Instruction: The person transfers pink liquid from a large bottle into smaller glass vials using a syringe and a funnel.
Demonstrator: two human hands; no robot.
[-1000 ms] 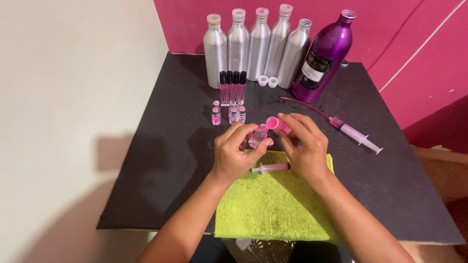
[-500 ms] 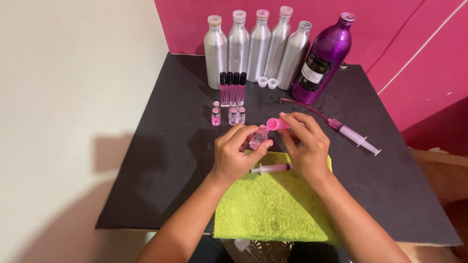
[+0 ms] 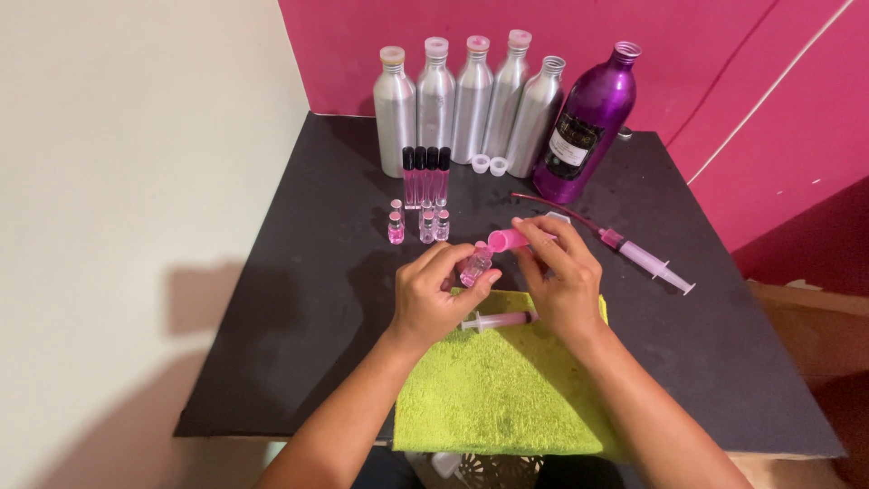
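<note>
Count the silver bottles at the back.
5, upright in a row along the pink wall: far left, next, middle, fourth, and last beside the purple bottle.

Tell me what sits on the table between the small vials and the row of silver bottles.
In the head view, four slim pink tubes with black caps stand upright between the small vials and the silver bottles.

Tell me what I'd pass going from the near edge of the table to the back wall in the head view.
Green towel → small syringe → left hand holding a tiny vial → cluster of small vials → black-capped tubes → silver bottles.
</note>
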